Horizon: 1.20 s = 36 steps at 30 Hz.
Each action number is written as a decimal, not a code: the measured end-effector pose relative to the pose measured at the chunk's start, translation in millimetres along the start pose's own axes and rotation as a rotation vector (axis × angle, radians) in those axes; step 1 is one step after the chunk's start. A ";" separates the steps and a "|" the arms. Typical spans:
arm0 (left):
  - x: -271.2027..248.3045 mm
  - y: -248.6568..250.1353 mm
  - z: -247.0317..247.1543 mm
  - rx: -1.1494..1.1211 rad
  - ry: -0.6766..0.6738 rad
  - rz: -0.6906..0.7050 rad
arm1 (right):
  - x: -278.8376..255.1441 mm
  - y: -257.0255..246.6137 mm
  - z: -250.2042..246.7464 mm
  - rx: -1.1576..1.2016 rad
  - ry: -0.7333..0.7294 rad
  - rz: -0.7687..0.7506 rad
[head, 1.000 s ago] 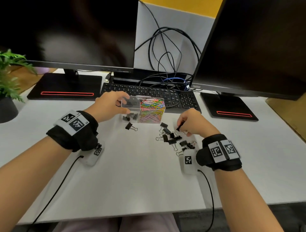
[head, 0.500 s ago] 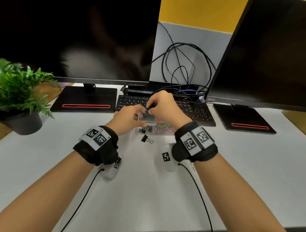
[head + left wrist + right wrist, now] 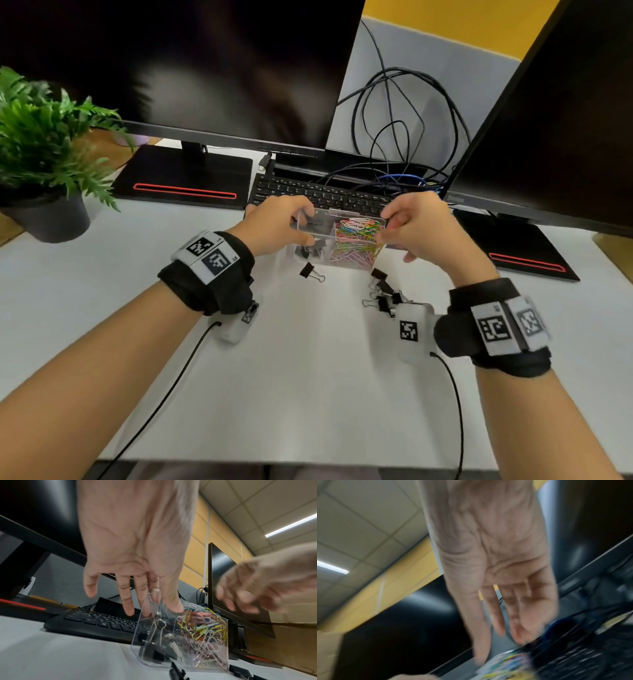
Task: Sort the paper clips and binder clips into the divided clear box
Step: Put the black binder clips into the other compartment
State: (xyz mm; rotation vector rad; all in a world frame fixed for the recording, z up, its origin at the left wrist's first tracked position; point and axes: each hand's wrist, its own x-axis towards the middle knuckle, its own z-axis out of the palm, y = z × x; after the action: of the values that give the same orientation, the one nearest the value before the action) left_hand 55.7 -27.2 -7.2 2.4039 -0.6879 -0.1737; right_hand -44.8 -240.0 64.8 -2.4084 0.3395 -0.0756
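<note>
The divided clear box (image 3: 356, 265) stands on the white desk before the keyboard. Black binder clips (image 3: 310, 248) lie in its left compartment and coloured paper clips (image 3: 359, 236) fill the right one. My left hand (image 3: 301, 226) pinches the box's left end; in the left wrist view my left hand (image 3: 154, 608) has its thumb on the near wall of the box (image 3: 137, 635). My right hand (image 3: 394, 233) hovers at the box's right edge, fingers straight and holding nothing, blurred in its wrist view (image 3: 496, 639). One loose binder clip (image 3: 311, 271) lies in front of the box, and a pile of binder clips (image 3: 383, 294) sits right of it.
A black keyboard (image 3: 325, 197) lies just behind the box, with tangled cables (image 3: 394, 137) beyond. Two dark monitors (image 3: 205, 68) stand on bases (image 3: 185, 185) left and right. A potted plant (image 3: 51, 212) is at the far left.
My right hand was over the box's left compartment and has drawn back to the right, now holding nothing. The left hand stays on the box. The head view has shifted.
</note>
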 end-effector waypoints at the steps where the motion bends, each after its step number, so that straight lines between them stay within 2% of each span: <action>1: 0.6 -0.1 -0.8 -0.004 -0.002 0.001 | -6.3 12.3 -6.1 -0.050 -0.059 0.076; 5: 2.8 -0.5 -1.5 -0.001 -0.015 -0.008 | -26.8 56.2 -14.8 -0.259 -0.296 0.370; 9: 4.3 -3.5 -1.6 -0.031 -0.030 -0.002 | -38.3 73.1 -10.1 -0.431 -0.473 0.485; 13: 4.5 -4.0 -0.4 -0.027 -0.035 0.002 | -38.4 76.2 0.8 -0.471 -0.473 0.424; 19: 3.5 -3.3 -1.3 -0.043 -0.031 0.009 | -29.5 71.9 21.2 -0.253 -0.435 0.285; 22: 3.4 -2.5 -1.4 -0.039 -0.029 0.003 | -26.4 70.8 26.9 -0.225 -0.410 0.228; 36: 3.5 -1.9 -0.5 -0.033 -0.035 -0.007 | -24.1 69.5 36.3 -0.282 -0.367 0.121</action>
State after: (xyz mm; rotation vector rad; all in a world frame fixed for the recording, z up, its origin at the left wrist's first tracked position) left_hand 59.7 -27.5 -7.8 2.3769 -0.6869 -0.2286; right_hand -78.3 -260.9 -7.1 -2.6039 0.3409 0.4928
